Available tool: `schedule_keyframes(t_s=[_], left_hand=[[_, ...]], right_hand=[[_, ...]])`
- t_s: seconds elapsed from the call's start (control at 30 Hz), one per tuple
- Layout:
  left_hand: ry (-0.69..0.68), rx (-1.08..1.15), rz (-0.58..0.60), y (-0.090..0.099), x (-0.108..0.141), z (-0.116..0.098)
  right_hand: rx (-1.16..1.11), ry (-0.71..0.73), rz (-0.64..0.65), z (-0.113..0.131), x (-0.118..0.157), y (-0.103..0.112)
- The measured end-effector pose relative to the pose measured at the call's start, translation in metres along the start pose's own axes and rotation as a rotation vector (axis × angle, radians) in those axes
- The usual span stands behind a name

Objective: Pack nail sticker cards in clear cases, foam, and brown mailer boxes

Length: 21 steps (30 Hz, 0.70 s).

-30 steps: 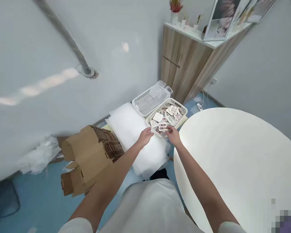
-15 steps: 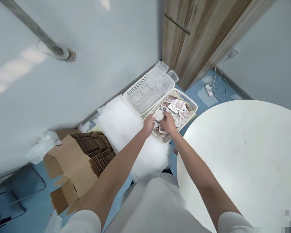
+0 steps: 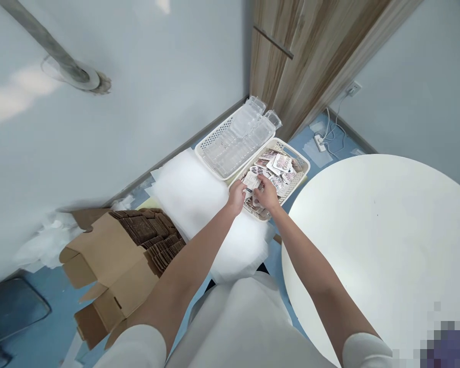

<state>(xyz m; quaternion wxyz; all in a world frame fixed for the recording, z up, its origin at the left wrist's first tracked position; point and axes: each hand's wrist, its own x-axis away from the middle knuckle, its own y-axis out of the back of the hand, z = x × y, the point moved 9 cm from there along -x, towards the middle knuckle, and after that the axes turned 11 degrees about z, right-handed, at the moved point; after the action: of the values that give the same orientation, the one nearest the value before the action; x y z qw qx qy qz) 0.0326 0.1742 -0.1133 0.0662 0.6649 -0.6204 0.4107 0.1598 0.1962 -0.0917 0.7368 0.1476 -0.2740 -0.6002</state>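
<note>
Over the near part of a cream plastic basket [image 3: 305, 162], both my hands hold one small white card [image 3: 251, 180] with fine print on it. My left hand [image 3: 237, 197] pinches the card's left edge, fingers closed. At the other edge, my right hand [image 3: 266, 194] grips it between thumb and fingers. Below and beyond them, many similar printed cards [image 3: 282, 162] lie loosely heaped in the basket. Some show a brownish-pink pattern. What lies directly under my palms is hidden.
A second white basket [image 3: 207, 163] holds clear plastic boxes [image 3: 233, 145]. White foam sheets [image 3: 191, 189] lie nearer, beside an open cardboard box [image 3: 111, 250] of dark brown flat pieces [image 3: 147, 227]. A round white table [image 3: 379, 245] stands at right; a power strip [image 3: 319, 143] lies on the floor.
The view has shifted slightly. Both hands stay on the card in nearly the same place over the basket. More of a blurred purple patch shows at the lower right.
</note>
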Motion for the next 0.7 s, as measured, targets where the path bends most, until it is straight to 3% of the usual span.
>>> schedule_keyframes(t_s=[0.13, 0.33, 0.53, 0.7], left_hand=[[-0.052, 0.022, 0.061, -0.005, 0.015, -0.007], [-0.171, -0.138, 0.135, -0.009, 0.063, -0.019], [-0.407, -0.471, 0.289, -0.024, 0.113, -0.010], [-0.579, -0.690, 0.462, -0.053, 0.157, 0.006]], right_hand=[[-0.059, 0.034, -0.044, 0.015, 0.018, 0.011], [-0.171, 0.044, -0.080, 0.038, 0.064, 0.028], [-0.206, -0.016, -0.256, 0.045, 0.147, 0.050], [-0.281, -0.092, -0.450, 0.034, 0.231, 0.068]])
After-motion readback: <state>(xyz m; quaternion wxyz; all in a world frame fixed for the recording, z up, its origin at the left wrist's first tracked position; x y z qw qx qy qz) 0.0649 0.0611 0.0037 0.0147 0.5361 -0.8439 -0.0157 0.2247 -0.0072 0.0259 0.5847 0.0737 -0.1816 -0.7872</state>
